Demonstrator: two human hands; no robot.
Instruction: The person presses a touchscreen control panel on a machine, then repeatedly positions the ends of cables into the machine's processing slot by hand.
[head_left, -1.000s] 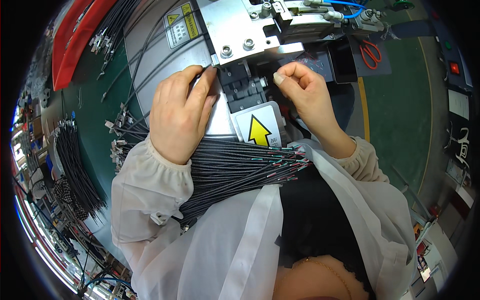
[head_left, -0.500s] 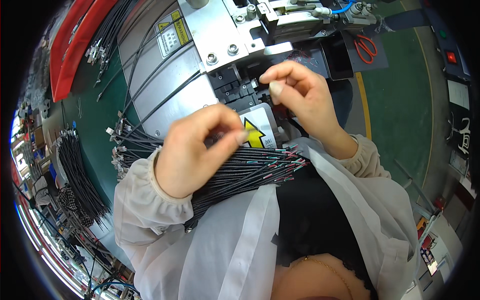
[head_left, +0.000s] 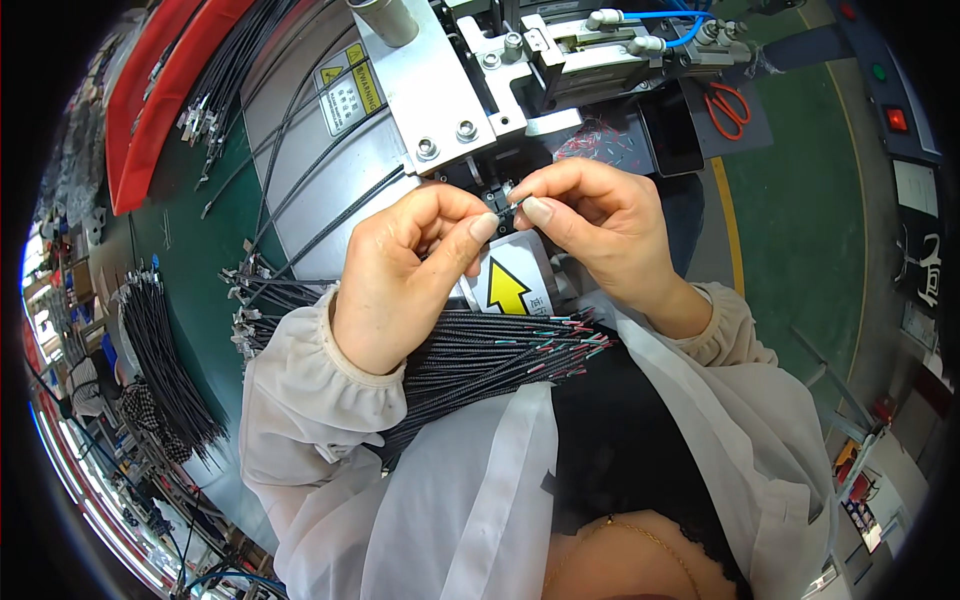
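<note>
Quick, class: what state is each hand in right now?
Left hand: closed, pinching a thin black cable.
Right hand: closed, apparently pinching that same cable's end.

A thin, dark length, mostly hidden so that its full shape cannot be told, (head_left: 510, 209) is held between the fingertips of the left hand (head_left: 402, 268) and the right hand (head_left: 612, 228), its short visible part running slightly upward to the right, raised above the lap. Below it, a bundle of black, ribbed cables (head_left: 478, 345) lies loosely side by side across the lap, their ends fanned rightward and tipped with red, white and green strands
</note>
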